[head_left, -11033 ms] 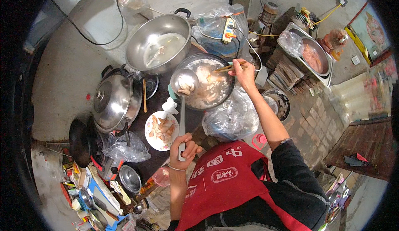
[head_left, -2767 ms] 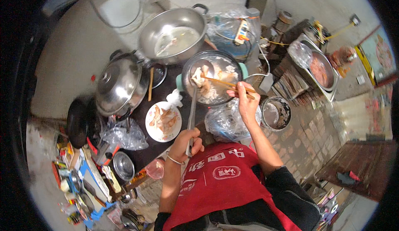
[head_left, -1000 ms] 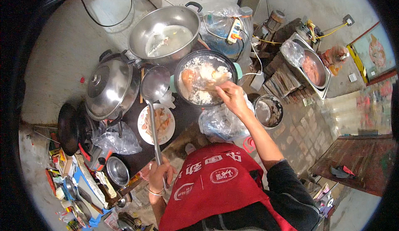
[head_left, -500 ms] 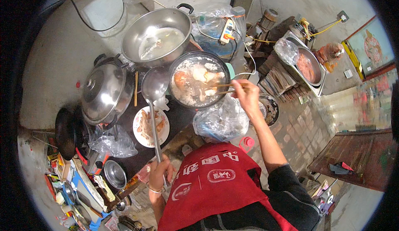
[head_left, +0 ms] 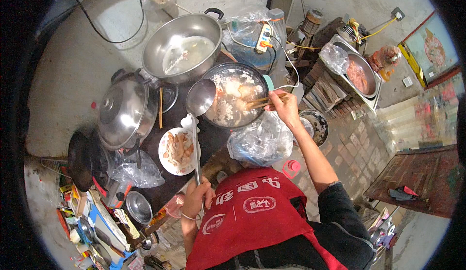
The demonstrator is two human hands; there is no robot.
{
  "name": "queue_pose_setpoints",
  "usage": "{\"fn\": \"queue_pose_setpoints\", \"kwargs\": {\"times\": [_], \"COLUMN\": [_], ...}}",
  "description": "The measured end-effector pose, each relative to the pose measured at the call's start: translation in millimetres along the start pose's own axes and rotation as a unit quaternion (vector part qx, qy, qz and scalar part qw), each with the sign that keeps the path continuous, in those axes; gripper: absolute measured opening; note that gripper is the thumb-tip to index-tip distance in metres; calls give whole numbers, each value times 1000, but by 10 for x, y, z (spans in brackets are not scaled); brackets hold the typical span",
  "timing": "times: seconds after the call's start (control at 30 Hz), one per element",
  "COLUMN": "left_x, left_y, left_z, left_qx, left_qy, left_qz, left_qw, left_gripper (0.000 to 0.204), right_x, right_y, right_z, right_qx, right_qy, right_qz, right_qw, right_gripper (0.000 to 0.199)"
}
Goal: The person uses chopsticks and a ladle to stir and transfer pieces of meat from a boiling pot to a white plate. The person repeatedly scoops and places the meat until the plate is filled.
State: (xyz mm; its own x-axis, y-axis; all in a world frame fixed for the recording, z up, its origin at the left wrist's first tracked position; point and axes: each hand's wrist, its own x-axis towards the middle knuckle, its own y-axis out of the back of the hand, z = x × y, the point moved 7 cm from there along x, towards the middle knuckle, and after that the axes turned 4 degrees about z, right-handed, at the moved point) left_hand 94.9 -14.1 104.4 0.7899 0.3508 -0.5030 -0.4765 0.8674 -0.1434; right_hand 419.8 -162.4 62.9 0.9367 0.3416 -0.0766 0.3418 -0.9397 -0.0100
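Observation:
Wrapped round the long handle of a metal ladle (head_left: 200, 97) is my left hand (head_left: 199, 196). The ladle's bowl hangs over the left rim of a dark pan (head_left: 221, 120) with a pale green handle. Pieces of meat (head_left: 236, 88) lie in the pan amid whitish froth and liquid. My right hand (head_left: 285, 109) grips a pair of chopsticks (head_left: 262, 102), whose tips reach into the pan at a piece of meat. Below the ladle bowl, left of its handle, a white plate (head_left: 165, 163) carries several cooked, light brown pieces.
A big steel basin (head_left: 155, 51) with cloudy liquid stands behind the pan. Left are a lidded steel pot (head_left: 124, 109) and another chopstick pair (head_left: 160, 107). A plastic bag (head_left: 259, 141) sits in front of the pan. A power strip (head_left: 264, 38) and cables lie behind it.
The ladle has moved right, from beside the pan to over its left rim, my left hand shifting up and right with it. The chopsticks have shifted slightly in the pan.

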Motion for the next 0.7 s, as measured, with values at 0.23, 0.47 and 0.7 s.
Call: {"fn": "queue_pose_setpoints", "kwargs": {"times": [0.23, 0.47, 0.7], "left_x": [145, 238, 306], "left_y": [-24, -31, -16], "left_z": [-42, -71, -54], "left_qx": [12, 35, 66], "left_qy": [5, 7, 1], "left_qz": [-19, -17, -17], "left_qw": [1000, 999, 998], "left_gripper": [19, 17, 20], "right_x": [119, 41, -99], "right_y": [200, 336, 681], "right_z": [162, 334, 781], "right_qx": [35, 147, 303], "right_qy": [-20, -73, -156], "right_qz": [49, 113, 180], "right_qw": [998, 980, 923], "right_gripper": [26, 24, 20]}}
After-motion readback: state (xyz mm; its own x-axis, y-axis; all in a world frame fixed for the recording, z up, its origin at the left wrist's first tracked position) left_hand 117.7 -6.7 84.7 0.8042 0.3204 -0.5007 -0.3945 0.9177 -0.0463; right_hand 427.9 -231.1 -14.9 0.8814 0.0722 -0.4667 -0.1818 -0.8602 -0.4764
